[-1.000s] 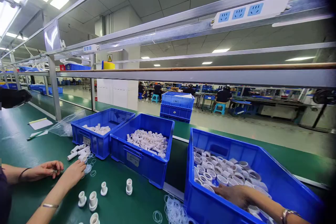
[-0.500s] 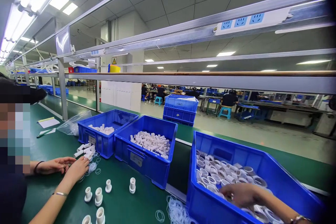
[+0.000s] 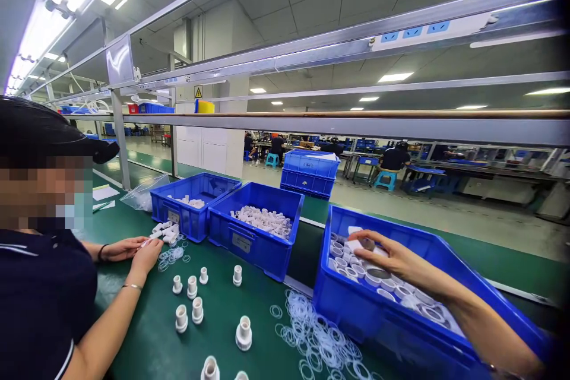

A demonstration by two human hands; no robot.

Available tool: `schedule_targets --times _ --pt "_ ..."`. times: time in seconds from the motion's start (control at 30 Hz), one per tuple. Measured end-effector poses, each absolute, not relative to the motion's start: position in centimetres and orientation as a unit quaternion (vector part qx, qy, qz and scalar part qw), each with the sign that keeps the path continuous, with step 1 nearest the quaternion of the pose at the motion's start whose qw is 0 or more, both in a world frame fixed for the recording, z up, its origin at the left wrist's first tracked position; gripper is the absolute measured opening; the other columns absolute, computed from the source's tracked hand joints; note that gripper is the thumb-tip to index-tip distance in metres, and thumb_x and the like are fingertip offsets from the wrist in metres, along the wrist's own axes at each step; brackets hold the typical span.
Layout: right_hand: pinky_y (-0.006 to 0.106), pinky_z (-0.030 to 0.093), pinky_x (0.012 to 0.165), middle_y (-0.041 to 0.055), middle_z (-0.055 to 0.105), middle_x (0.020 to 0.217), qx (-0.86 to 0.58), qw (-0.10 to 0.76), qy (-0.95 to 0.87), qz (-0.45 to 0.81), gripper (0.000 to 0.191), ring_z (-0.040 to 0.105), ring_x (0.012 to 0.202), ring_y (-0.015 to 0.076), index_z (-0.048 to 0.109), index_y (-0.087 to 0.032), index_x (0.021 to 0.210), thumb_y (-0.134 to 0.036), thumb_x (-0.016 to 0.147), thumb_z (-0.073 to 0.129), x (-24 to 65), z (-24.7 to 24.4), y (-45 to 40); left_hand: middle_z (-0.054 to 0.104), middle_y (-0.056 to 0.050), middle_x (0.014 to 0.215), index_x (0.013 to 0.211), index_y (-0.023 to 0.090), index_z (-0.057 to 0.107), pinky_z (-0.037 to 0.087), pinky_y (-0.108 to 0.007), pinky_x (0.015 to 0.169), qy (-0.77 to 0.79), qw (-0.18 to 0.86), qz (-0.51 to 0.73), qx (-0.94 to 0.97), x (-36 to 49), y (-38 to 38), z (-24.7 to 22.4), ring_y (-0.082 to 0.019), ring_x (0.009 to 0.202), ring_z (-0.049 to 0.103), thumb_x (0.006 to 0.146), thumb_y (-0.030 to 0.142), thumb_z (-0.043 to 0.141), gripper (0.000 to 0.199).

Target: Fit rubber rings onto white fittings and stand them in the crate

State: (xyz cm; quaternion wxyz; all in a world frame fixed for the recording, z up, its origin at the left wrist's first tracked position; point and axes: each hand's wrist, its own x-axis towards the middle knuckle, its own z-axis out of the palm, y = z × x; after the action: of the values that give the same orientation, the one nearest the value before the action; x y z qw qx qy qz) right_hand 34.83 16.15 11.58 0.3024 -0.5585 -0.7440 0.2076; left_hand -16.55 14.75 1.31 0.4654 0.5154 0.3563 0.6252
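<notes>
Right hand: the person's right hand (image 3: 392, 258) is seen reaching from the lower right over the large blue plastic bin (image 3: 449, 261); fingers are curled around a few white ring-shaped plastic fittings (image 3: 363, 244), held just above the heap.
Left hand: not seen in the head view; its state cannot be told.
Bin contents: more white ring-shaped caps (image 3: 401, 294) are piled in the bin's near half, below the hand.
Co-worker: a person in a dark navy shirt (image 3: 44, 303) is seated at the left; both of that person's hands (image 3: 136, 249) are brought together at the edge of a small pile of white tubes (image 3: 164, 231), pinching something too small to tell.
Table: a green work surface (image 3: 146, 344) carries upright white plastic connectors (image 3: 244, 332) in a loose group, well apart from the large bin.
Rings: thin clear rubber O-rings (image 3: 312, 332) are scattered just beside the large bin's front wall.
Other bins: a middle blue crate of short white tubes (image 3: 262, 221) and a left blue crate (image 3: 191, 205) with fewer white pieces are set side by side, touching.
</notes>
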Motion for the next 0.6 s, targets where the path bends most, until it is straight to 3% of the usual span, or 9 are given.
schedule_targets --times 0.13,0.23,0.3,0.37,0.43,0.6 --pt "0.024 0.045 0.06 0.0015 0.056 0.1 -0.416 0.272 -0.816 0.296 0.031 0.053 0.074 0.0147 0.061 -0.027 0.104 -0.049 0.084 0.06 27.6 12.0 10.7 0.066 0.0 0.09 0.1 0.05 0.063 0.047 -0.051 0.075 0.322 0.598 0.591 0.435 -7.5 6.6 1.1 -0.034 0.104 0.061 0.07 0.058 0.054 0.033" --pt "0.024 0.046 0.066 0.0017 0.054 0.107 -0.346 0.263 -0.841 0.322 0.023 0.054 0.078 0.0142 0.061 -0.029 0.104 -0.045 0.087 0.06 22.8 10.2 7.2 0.061 -0.007 0.121 0.118 0.041 0.06 0.046 -0.052 0.09 0.27 0.685 0.572 0.361 0.3 1.9 -0.3 -0.035 0.122 0.052 0.063 0.063 0.066 0.06" --pt "0.026 0.048 0.076 0.0024 0.053 0.111 -0.326 0.26 -0.853 0.313 0.02 0.056 0.088 0.0161 0.061 -0.031 0.105 -0.04 0.087 0.06 20.6 8.2 5.7 0.052 -0.005 0.136 0.12 0.038 0.059 0.044 -0.049 0.096 0.217 0.733 0.573 0.295 4.5 0.8 -0.7 -0.032 0.131 0.043 0.066 0.071 0.062 0.063" --pt "0.03 0.047 0.09 0.0043 0.053 0.115 -0.317 0.265 -0.868 0.277 0.021 0.056 0.104 0.0201 0.062 -0.031 0.106 -0.034 0.085 0.061 19.4 5.9 5.1 0.054 -0.008 0.134 0.116 0.03 0.062 0.044 -0.046 0.098 0.165 0.759 0.582 0.243 7.1 1.1 -0.6 -0.032 0.13 0.044 0.066 0.075 0.061 0.067" --pt "0.033 0.048 0.095 0.0069 0.052 0.122 -0.336 0.252 -0.876 0.237 0.026 0.055 0.113 0.0236 0.063 -0.031 0.109 -0.033 0.083 0.06 19.0 3.7 5.2 0.062 -0.012 0.121 0.108 0.023 0.066 0.045 -0.044 0.096 0.127 0.775 0.585 0.205 8.1 1.9 -0.4 -0.033 0.121 0.052 0.065 0.074 0.065 0.067" --pt "0.032 0.058 0.078 0.0071 0.045 0.142 -0.436 0.191 -0.863 0.169 0.035 0.066 0.102 0.0258 0.059 -0.041 0.12 -0.047 0.085 0.056 20.5 1.3 5.8 0.068 -0.015 0.095 0.104 0.018 0.067 0.048 -0.046 0.086 0.122 0.815 0.545 0.158 8.5 2.6 -0.4 -0.035 0.097 0.065 0.069 0.073 0.061 0.066"
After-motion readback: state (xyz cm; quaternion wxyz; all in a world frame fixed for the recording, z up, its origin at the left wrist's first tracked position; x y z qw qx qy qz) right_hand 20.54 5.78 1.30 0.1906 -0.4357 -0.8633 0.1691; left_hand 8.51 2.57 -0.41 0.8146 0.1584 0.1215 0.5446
